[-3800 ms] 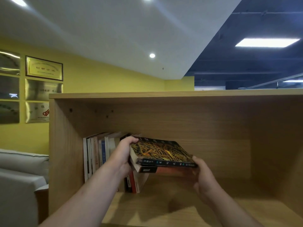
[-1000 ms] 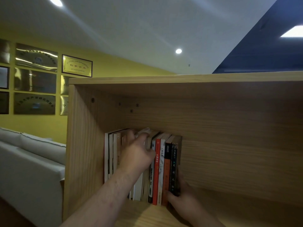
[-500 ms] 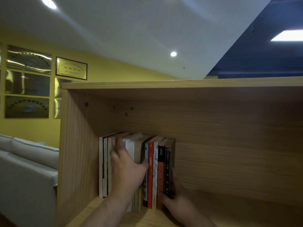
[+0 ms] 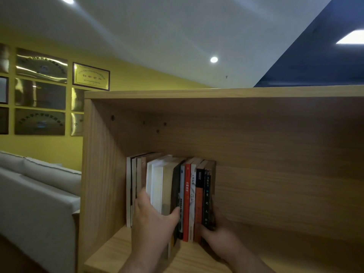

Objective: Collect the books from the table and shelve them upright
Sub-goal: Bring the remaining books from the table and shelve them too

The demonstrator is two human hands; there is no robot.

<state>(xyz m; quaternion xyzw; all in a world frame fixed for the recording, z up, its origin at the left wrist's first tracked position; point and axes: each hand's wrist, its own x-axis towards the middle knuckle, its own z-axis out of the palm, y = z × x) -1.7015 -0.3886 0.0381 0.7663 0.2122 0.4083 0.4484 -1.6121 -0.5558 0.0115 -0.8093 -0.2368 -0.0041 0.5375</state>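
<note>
Since approx 4 s ago the dark-covered book that lay flat in both hands has gone upright into the row, and the view has swung a bit left w/ more wall in it. Big wooden shelf (image 4: pixel 256 146) fills the right; grey sofa (image 4: pixel 35 194) sits left, near; plaques (image 4: pixel 40 93) hang on the far yellow wall. Row of books (image 4: pixel 169 192) stands at the left end of the shelf bay, spines toward us, all upright, none left flat. Left hand (image 4: pixel 153 219) is wrapped round a few pale books mid-row, thumb on the right side and fingers tucked in on the left, a loose clamp, not a fist. Right hand (image 4: pixel 218 233) lies open, flat against the outer face of the last dark book at its base, bracing, not gripping. To finish well, I'd guess: press the row leftward so it packs tight vs the side panel, square the spines, then ease off the right hand slowly so the end book doesn't tip. Writing: framed plaque (image 4: pixel 91 76) has gold Chinese characters; spines carry Chinese titles, too small to read for sure.
</note>
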